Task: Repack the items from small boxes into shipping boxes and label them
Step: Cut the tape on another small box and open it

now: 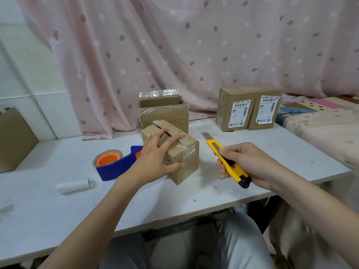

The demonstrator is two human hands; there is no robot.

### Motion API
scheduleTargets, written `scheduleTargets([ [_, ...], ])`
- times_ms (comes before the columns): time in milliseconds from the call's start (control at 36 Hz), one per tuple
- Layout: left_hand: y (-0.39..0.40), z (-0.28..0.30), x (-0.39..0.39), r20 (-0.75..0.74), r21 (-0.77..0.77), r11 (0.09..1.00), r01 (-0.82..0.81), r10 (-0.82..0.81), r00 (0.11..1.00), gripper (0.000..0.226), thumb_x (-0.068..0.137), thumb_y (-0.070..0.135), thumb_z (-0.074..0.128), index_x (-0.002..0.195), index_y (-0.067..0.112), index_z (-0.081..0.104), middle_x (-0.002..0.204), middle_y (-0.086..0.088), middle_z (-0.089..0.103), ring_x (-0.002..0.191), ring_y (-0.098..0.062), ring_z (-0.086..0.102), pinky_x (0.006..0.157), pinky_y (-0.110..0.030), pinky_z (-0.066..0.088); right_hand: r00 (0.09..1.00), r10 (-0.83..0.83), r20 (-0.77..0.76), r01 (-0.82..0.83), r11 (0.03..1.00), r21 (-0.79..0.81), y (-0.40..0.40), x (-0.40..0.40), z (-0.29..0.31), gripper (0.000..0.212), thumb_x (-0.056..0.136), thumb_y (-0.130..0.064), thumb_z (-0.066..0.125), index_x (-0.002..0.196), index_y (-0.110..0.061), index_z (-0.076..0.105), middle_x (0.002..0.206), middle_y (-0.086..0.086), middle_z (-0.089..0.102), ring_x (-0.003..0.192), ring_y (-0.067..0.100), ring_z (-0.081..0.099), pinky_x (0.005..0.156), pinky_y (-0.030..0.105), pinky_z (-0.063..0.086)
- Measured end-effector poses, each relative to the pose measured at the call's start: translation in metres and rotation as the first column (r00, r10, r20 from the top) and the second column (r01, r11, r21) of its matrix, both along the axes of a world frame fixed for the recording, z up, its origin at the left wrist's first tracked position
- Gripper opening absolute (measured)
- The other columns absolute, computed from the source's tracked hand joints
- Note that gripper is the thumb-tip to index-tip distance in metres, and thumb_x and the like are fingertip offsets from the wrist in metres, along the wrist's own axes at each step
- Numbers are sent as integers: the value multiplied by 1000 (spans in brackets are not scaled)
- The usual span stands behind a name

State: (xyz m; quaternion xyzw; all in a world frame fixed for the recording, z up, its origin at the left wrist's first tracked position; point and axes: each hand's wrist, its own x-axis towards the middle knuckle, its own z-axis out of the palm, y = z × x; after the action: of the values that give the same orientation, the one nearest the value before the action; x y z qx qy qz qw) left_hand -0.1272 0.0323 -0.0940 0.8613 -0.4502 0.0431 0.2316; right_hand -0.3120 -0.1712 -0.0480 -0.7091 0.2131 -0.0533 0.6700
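We see the left hand (155, 154) resting on the small taped box (175, 150) near the middle of the white tabletop (58, 220), fingers spread flat over its slit top and thumb against its near side, so that grip is open. The right hand (246, 164) has its grip closed around a yellow utility knife (226, 162), blade out, just right of that box. Behind stands an open shipping box (164, 111); two labelled boxes (248, 108) sit far right, a blue tape dispenser (116, 164) left

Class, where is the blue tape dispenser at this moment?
In the head view, the tape dispenser lies left of centre on the table, just left of the small box.
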Motion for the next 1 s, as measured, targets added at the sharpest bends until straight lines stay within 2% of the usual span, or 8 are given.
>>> scheduleTargets([
  [194, -3, 4, -3, -11, 14, 999, -32, 32, 999, 85, 85, 60, 66, 153, 51, 16, 161, 10, 0, 150, -23, -5, 123, -51, 4, 998, 63, -23, -64, 998, -18, 2, -8, 1, 30, 102, -15, 56, 103, 12, 69, 73, 19, 63, 56, 26, 57, 54, 33, 52],
  [306, -3, 2, -2, -18, 12, 999, -38, 38, 999, 85, 84, 62, 66, 151, 55, 15, 161, 10, -1, 152, -29, -7, 122, -54, 7, 997, 78, -24, -78, 997, 0, 4, -9, 1, 29, 102, -13, 55, 102, 13, 69, 72, 19, 58, 54, 23, 50, 50, 31, 47],
  [667, -1, 4, -6, -3, 12, 1000, -8, 8, 1000, 83, 85, 54, 70, 151, 52, 19, 160, 6, 0, 150, -25, -6, 122, -50, 2, 994, 104, -34, -102, 993, 56, 8, 0, 6, 28, 102, -11, 55, 103, 14, 69, 72, 19, 57, 50, 18, 48, 46, 30, 42],
  [861, -2, 3, -2, -26, 11, 1000, -6, 7, 1000, 81, 85, 54, 70, 150, 53, 21, 158, 6, 2, 148, -21, -5, 123, -54, 10, 991, 112, -71, -104, 989, 108, 13, 13, 13, 30, 102, -10, 55, 109, 18, 64, 70, 15, 56, 48, 16, 46, 41, 25, 39],
  [1000, -4, 3, -4, -27, 31, 1000, 4, -3, 1000, 86, 84, 56, 70, 151, 52, 16, 160, 5, -2, 148, -20, -9, 122, -51, 2, 993, 91, -71, -83, 991, 109, 18, 17, 14, 33, 102, -9, 55, 111, 22, 60, 69, 15, 56, 46, 16, 45, 39, 25, 38],
])
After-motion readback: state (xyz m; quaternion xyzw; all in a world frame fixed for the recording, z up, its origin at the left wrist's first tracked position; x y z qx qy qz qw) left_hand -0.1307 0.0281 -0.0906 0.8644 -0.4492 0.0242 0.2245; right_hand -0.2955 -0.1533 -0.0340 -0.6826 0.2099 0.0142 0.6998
